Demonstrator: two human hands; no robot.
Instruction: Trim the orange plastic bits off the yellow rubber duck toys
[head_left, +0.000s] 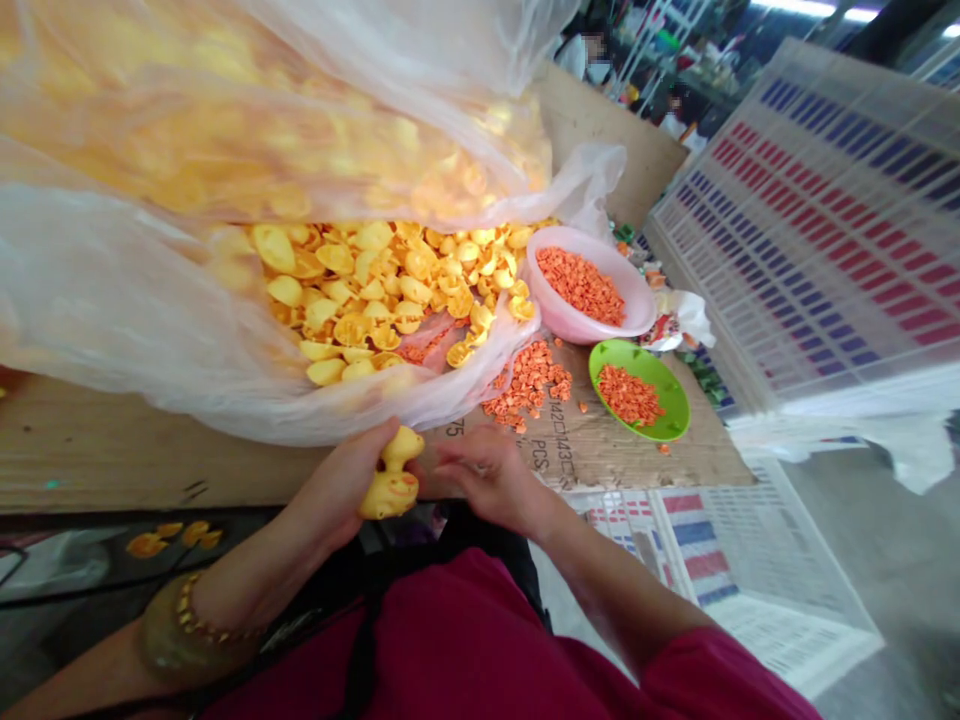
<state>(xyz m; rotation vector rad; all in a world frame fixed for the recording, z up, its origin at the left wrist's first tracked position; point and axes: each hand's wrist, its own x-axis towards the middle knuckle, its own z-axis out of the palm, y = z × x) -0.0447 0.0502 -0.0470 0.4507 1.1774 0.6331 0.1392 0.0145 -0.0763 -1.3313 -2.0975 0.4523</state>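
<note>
My left hand (343, 478) is closed around a yellow duck-shaped plastic toy (394, 480), which has a smaller rounded end above a larger one. Just to its right is my right hand (491, 475), thumb and fingertips drawn together in a pinch; whatever lies between them is too small to make out. Beyond both hands, a big clear plastic bag (247, 400) lies open, full of yellow plastic shell halves (375, 290). Small orange pieces (531, 380) are heaped on the cardboard by the bag's right edge.
A pink bowl (551, 312) and a green dish (675, 395) hold more orange pieces on the cardboard surface (555, 460). Large white plastic crates (795, 230) stand to the right, with another crate (795, 590) lower down. Several yellow-orange pieces (146, 545) lie below the table at left.
</note>
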